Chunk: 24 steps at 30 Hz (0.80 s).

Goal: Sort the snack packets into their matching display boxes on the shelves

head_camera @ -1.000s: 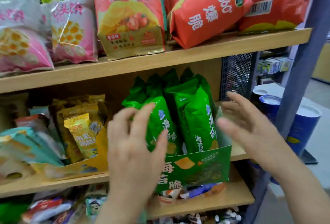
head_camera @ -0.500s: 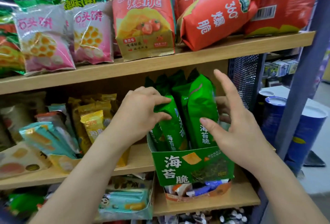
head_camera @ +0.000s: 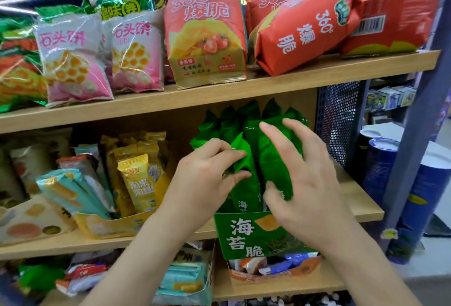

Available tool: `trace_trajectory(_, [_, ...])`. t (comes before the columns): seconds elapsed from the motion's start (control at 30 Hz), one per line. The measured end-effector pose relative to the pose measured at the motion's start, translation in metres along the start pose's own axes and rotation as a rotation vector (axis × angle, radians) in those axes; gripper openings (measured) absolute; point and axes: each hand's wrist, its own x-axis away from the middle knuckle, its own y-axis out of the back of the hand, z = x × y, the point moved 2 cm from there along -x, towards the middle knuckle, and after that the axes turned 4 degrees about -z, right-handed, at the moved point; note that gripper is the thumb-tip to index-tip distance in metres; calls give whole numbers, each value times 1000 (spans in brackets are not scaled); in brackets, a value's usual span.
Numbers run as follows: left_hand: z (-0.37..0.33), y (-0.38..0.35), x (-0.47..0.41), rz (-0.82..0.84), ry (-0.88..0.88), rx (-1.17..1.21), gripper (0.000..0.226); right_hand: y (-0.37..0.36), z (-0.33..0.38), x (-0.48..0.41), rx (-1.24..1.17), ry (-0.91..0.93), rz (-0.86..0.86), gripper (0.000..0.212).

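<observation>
Your left hand (head_camera: 207,173) pinches one green packet (head_camera: 244,191) between thumb and curled fingers. Your right hand (head_camera: 305,183) lies spread and nearly straight against its neighbours, gripping nothing. About six green packets (head_camera: 249,112) show, with some hidden by your hands. All stand upright, long axis vertical, sealed tops up, in one green display box (head_camera: 244,235) at the right end of the middle shelf (head_camera: 361,208).

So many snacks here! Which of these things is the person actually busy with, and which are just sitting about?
Part of the job:
- left hand, pinching one of the green packets
- right hand, fingers spread against them
- green display box

Just sitting about:
- pink packets
- red bags
- yellow packets
- blue tubs
</observation>
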Motion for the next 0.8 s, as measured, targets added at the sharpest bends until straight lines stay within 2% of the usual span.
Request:
trace_trajectory(0.07, [-5,1,0,-17,68,130,34,-8,9,-4,39,64,15,76])
trace_trajectory(0.17, [-5,12,2,-53,197,382,37,-20,3,-12,24,36,11,63])
trace_trajectory(0.2, [-1,17,4,-113,228,387,35,-21,0,-14,-9,25,1,58])
trace_trajectory(0.27, [17,22,7,-219,274,135,35,-22,-7,-14,-63,25,-14,52])
trace_trajectory(0.33, [33,15,7,-91,390,-96,46,-21,-10,-15,-71,32,-34,50])
trace_trajectory(0.4, [40,8,5,41,498,-59,50,-22,-10,-15,-66,38,-42,50])
trace_trajectory(0.5, [41,11,-4,-8,298,-161,27,-22,-9,-14,-87,9,-22,53])
trace_trajectory(0.57, [34,25,-7,-104,144,-242,14,-21,-10,-12,-95,-27,35,62])
trace_trajectory(0.63, [24,38,-3,-154,47,-289,10,-19,-11,-11,-89,-62,68,74])
trace_trajectory(0.73, [5,37,14,-79,-33,-333,15,-19,-12,-9,-66,-63,61,80])
trace_trajectory(0.8, [0,28,23,-59,-12,-305,17,-19,-9,-8,-83,-67,54,87])
